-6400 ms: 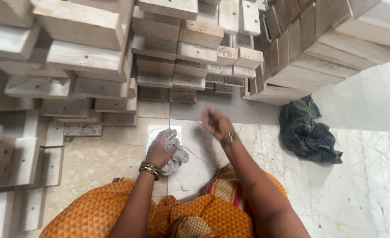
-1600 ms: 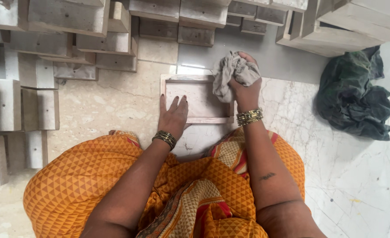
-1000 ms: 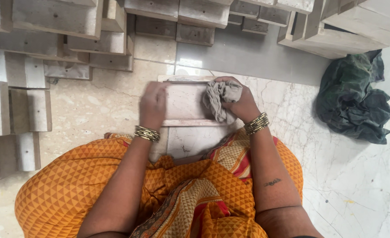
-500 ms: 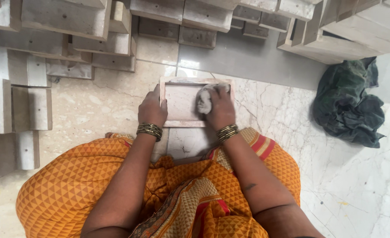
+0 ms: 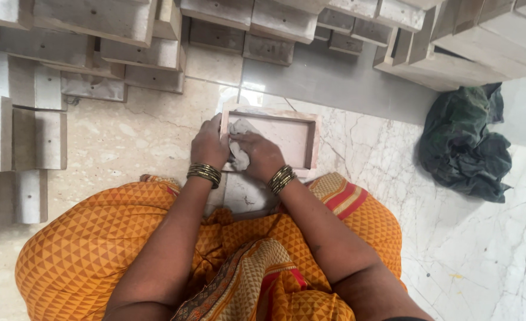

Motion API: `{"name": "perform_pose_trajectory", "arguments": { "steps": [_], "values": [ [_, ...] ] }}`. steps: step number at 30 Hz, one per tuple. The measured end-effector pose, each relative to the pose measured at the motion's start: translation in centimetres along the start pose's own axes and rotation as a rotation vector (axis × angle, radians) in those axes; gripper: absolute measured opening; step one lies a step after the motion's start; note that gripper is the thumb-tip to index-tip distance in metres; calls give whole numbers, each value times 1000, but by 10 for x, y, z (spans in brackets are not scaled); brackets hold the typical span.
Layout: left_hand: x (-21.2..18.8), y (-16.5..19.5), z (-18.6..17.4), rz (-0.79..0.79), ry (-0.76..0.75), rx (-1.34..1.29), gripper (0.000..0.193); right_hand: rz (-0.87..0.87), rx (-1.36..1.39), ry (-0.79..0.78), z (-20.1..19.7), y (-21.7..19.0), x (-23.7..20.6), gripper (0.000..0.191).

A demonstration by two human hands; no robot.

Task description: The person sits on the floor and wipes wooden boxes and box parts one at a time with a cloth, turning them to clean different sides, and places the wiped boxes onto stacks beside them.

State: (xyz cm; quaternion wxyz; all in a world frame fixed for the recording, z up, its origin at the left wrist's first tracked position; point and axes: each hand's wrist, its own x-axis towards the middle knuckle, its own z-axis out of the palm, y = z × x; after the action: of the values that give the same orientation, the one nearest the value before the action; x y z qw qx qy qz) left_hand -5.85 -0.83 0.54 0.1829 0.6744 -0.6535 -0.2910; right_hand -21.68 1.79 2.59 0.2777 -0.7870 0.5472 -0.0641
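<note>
Pale pinkish-white tray [image 5: 310, 138], a grey-white rag [image 5: 239, 156] in it. Orange sari [image 5: 79, 255] with tiny triangle print, red-striped border. Gold bangles [image 5: 204, 173]. Dark green cloth [image 5: 465, 148] on white veined marble floor [image 5: 482, 255].

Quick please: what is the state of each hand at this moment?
Left hand: rests on the left rim of the shallow wooden tray, holding it.
Right hand: closed on a grey cloth inside the tray.
</note>
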Motion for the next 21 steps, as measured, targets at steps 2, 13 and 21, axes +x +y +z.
{"name": "perform_pose_trajectory", "arguments": {
  "steps": [2,13,21],
  "values": [
    [0,3,-3,-56,-34,-44,52,127,-52,38,-9,10,-2,59],
    [-8,20,-8,-92,-47,81,40,434,-305,-342,-54,40,-34,49],
    [-11,23,-6,-51,-52,58,36,-172,-247,113,6,3,-16,36]
  ]
}}
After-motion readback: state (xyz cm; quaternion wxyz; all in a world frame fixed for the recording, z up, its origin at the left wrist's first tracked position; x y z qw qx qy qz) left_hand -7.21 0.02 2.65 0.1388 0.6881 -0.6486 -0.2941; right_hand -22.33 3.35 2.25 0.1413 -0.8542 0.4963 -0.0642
